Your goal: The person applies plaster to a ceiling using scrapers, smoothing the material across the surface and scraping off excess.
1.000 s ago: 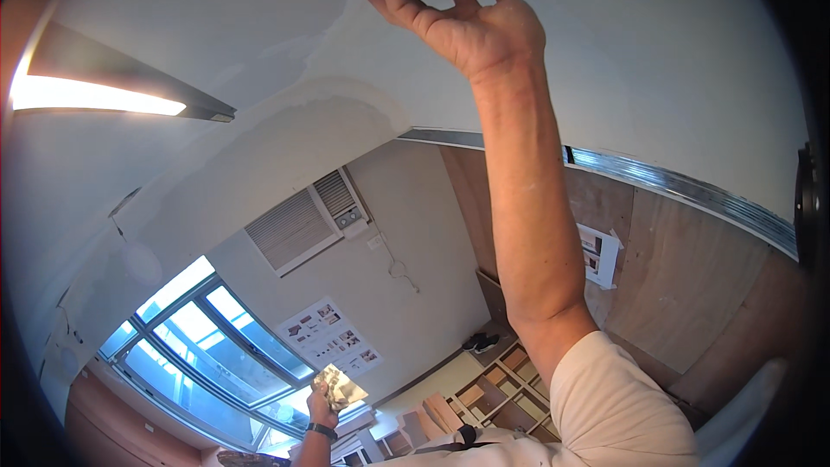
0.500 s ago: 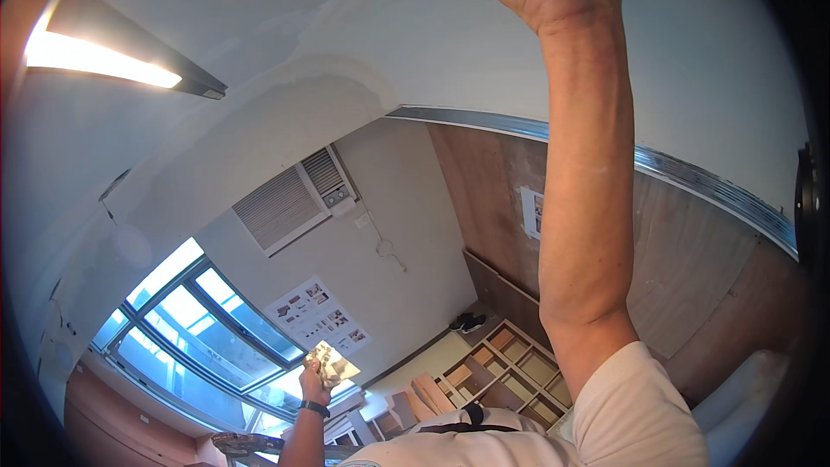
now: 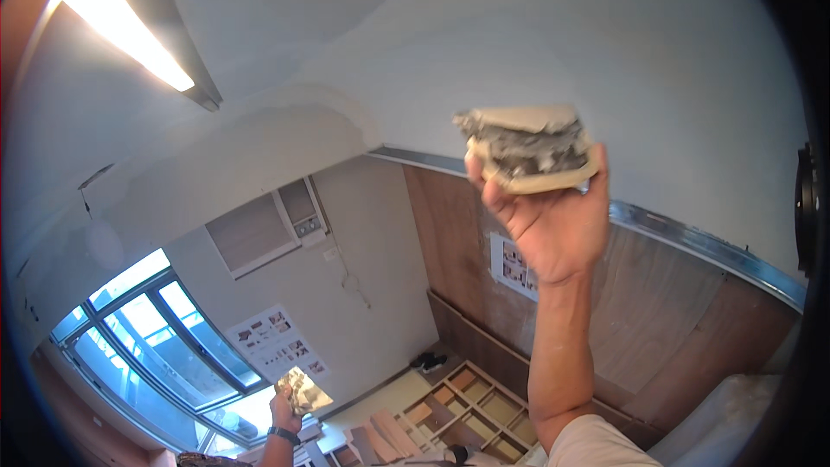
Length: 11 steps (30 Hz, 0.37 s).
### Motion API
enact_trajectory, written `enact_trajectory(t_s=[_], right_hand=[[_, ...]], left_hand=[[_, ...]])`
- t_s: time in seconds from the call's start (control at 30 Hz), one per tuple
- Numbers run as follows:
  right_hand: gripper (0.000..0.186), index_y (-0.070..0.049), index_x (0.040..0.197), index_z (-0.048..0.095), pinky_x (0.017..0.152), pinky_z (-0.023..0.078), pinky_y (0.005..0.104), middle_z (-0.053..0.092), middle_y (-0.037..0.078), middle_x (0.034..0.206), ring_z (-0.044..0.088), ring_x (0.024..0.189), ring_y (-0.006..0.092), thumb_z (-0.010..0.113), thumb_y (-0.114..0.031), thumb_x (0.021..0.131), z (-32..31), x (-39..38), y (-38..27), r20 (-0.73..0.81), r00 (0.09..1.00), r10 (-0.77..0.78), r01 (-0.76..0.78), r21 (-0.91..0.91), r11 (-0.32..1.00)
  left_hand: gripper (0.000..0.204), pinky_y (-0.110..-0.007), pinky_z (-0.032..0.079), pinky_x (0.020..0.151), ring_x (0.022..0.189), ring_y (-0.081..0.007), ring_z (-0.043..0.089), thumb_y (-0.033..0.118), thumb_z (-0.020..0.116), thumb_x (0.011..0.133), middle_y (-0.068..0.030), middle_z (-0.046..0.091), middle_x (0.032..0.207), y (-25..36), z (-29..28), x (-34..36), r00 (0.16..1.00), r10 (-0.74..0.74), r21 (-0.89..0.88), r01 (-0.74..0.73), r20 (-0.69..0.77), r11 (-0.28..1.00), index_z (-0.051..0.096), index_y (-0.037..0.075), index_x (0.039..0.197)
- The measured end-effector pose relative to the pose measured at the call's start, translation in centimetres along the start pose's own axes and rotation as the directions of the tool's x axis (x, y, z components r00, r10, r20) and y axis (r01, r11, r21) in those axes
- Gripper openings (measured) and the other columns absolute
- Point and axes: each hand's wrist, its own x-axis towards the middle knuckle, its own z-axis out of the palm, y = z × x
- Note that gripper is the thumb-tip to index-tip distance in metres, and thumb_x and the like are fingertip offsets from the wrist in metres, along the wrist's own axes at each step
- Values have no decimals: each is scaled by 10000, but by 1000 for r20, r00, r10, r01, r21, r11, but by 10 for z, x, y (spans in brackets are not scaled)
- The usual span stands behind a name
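Note:
Raised below the pale ceiling, my right hand (image 3: 558,229) is closed around a tan, flat-sided tool (image 3: 540,182) with thick, rough grey paste caked along it. Its exact kind is hard to make out. The fingers wrap its left and right ends, and it appears apart from the ceiling. Low on the left, my left hand (image 3: 283,411), with a dark band at the wrist, grips a thin, shiny square plate (image 3: 304,392) smeared with what looks like putty. Most of the left fingers are hidden or too small to see.
A lit tube lamp (image 3: 130,30) hangs at upper left. A metal channel (image 3: 692,242) runs along the top of the wooden wall panels (image 3: 657,294). An air conditioner (image 3: 259,229), windows (image 3: 164,337), a wooden grid frame (image 3: 471,411) and loose boards (image 3: 380,441) stand below.
My right hand has come down from the upper edge, bringing the paste-covered tool into sight. The view has shifted, and my left hand with the plate appears lower and farther left.

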Motion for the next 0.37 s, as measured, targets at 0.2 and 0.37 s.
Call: enact_trajectory(t_s=[0.2,0.37], right_hand=[[824,-67,1599,314,1078,444,686,305,337,1597,380,1354,654,420,-656,1032,-53,46,31,15,992,128,-127,-63,990],[980,-60,1623,246,1083,425,729,289,346,1601,361,1362,675,477,-746,963,-88,66,59,96,961,261,-251,-107,962]], left_hand=[[331,-536,632,901,1062,-332,732,147,463,1072,-144,699,1226,2,14,-1,998,3,-43,0,57,999,546,5,1359],[342,-487,645,848,1044,-304,738,209,534,1073,-117,704,1243,1,-4,3,997,-22,-117,31,78,993,553,28,1363]])
